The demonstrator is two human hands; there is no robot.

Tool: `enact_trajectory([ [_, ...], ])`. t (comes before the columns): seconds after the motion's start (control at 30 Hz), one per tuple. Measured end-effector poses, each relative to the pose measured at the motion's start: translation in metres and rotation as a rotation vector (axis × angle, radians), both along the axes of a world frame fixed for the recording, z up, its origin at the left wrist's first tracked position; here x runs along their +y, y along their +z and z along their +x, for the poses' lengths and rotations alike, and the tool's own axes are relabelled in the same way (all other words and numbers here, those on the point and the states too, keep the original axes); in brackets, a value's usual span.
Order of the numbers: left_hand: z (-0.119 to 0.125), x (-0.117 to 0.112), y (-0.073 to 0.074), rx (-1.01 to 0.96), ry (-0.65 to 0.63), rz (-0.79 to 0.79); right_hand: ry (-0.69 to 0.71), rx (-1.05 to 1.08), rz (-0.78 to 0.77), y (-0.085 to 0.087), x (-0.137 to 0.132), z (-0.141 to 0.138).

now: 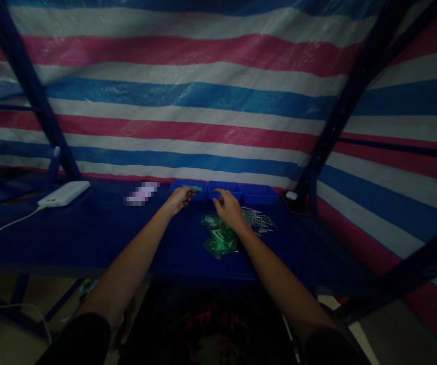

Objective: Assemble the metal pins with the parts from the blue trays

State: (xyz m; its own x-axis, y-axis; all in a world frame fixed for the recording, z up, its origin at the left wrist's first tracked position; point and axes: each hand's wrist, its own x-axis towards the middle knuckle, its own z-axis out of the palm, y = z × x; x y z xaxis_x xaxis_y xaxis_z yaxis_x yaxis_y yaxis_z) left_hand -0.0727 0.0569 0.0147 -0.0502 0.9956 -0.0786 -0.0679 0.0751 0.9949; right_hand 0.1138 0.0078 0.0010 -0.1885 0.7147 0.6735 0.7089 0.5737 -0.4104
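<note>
Both hands reach to the middle of the frame, over a dark blue table (89,233). The left hand (180,198) is curled, fingertips pinched on a small green piece (197,188) at the rim of the left bin (176,185). This is the first of three blue bins in a row along the table's far edge. The right hand (229,208) lies palm down with its fingers bent at the front wall of the middle bin (226,186). The light is too dim to tell whether it grips anything. Just under and in front of that hand sits a heap of green parts (220,237). To the right of the heap, touching it, is a scatter of metal pins (261,219), below the right bin (260,194).

At centre left a white power bank (65,193) rests on the table, with a cable (1,227) trailing toward the left edge. A blurred pinkish object (141,193) lies between it and the bins. A striped tarp (188,91) – pink, white, blue – fills the upper frame.
</note>
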Motion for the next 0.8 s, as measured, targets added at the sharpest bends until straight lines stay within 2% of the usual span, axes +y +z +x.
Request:
enact_trajectory([
  [0.1,-0.002,0.005,-0.006,0.064,0.017,-0.002,0.013,0.013,-0.028,-0.003,0.003,0.000],
  [0.3,-0.001,0.002,-0.004,0.145,0.073,0.041,0.029,0.014,-0.082,-0.006,0.007,-0.001],
  [0.4,0.005,-0.004,-0.007,0.357,0.054,0.133,0.035,0.007,-0.116,-0.005,0.008,0.000],
  [0.5,0.017,-0.012,-0.011,0.737,-0.123,0.373,0.028,0.001,-0.149,-0.003,0.009,0.003],
  [0.6,0.026,-0.021,-0.012,0.944,-0.370,0.548,0.013,-0.013,-0.194,-0.001,0.009,0.006],
  [0.7,0.026,-0.026,-0.012,1.089,-0.546,0.564,0.010,-0.033,-0.230,-0.001,0.009,0.006],
  [0.8,0.021,-0.026,-0.012,1.144,-0.590,0.477,0.022,-0.048,-0.240,-0.002,0.008,0.005],
])
